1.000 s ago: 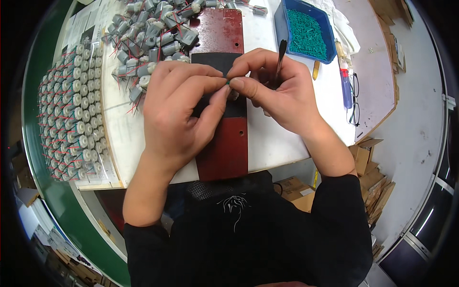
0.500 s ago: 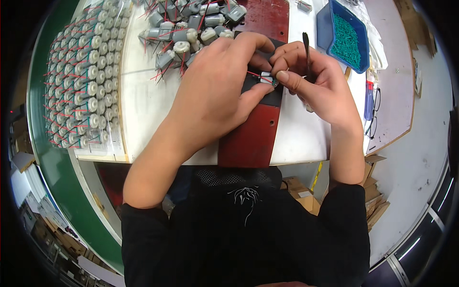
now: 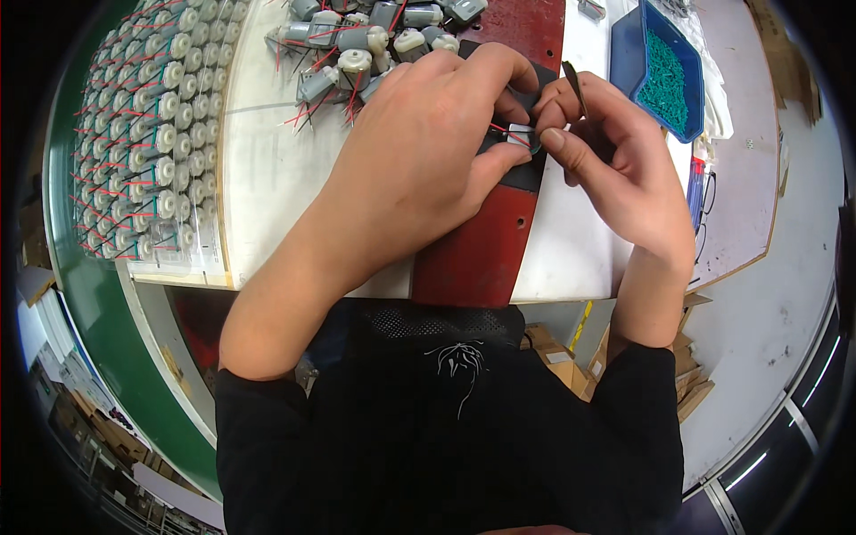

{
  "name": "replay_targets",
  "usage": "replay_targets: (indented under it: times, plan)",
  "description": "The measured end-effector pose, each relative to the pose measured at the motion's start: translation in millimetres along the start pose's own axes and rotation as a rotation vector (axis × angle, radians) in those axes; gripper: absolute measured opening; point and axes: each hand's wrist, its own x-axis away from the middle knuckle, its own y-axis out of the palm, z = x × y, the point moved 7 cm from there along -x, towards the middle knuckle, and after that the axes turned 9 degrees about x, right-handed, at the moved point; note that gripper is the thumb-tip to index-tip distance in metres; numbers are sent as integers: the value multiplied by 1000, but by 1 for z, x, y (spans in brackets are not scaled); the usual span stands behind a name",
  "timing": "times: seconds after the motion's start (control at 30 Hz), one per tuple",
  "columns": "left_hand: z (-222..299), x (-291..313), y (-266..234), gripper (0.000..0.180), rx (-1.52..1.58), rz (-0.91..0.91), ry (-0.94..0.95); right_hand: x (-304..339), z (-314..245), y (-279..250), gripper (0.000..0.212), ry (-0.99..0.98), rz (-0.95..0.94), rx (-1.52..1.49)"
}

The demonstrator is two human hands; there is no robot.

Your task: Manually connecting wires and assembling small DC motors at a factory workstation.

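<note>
"Where's the small silver motor with red wires (image 3: 519,134)?"

"In the left hand (image 3: 432,134), above the matte black pad (image 3: 524,178) on the dark red board (image 3: 473,259). Its fingers are curled in with the thumb against the motor, hiding most of the casing."

"And the right hand (image 3: 611,147)?"

"Nearly closed, thumb and forefinger pinched at the motor's end. A thin dark stick-like tool (image 3: 572,82) is tucked in its fingers, its lower part hidden."

"Is something in that pinch?"

"Can't tell; there's a dark greenish trace, too small to make out."

"What else is cut off?"

"The loose heap of grey motors (image 3: 354,64) runs past the top edge, as do the rows of white-capped motors (image 3: 165,138) at left. The right forearm partly covers the black-framed glasses (image 3: 711,189), below the blue plastic bin (image 3: 627,55) of green pieces (image 3: 664,85)."
</note>
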Motion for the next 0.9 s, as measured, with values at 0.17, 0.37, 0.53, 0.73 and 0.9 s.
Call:
replay_targets:
  times: [0.17,0.37,0.53,0.73,0.9]
  plan:
    - [1,-1,0,38,23,53,20,-2,-3,-6,12,36,30,159]
    - [3,1,-2,35,19,61,38,-6,-4,-1,12,69,-34,94]
    - [7,-7,-9,31,63,-41,-79,-7,-1,0,12,103,-39,41]
    - [-3,-10,-4,34,110,-150,-207,-6,-2,2,15,102,-28,58]
    - [16,-4,-10,32,-112,109,382,-4,-4,3,18,57,4,88]
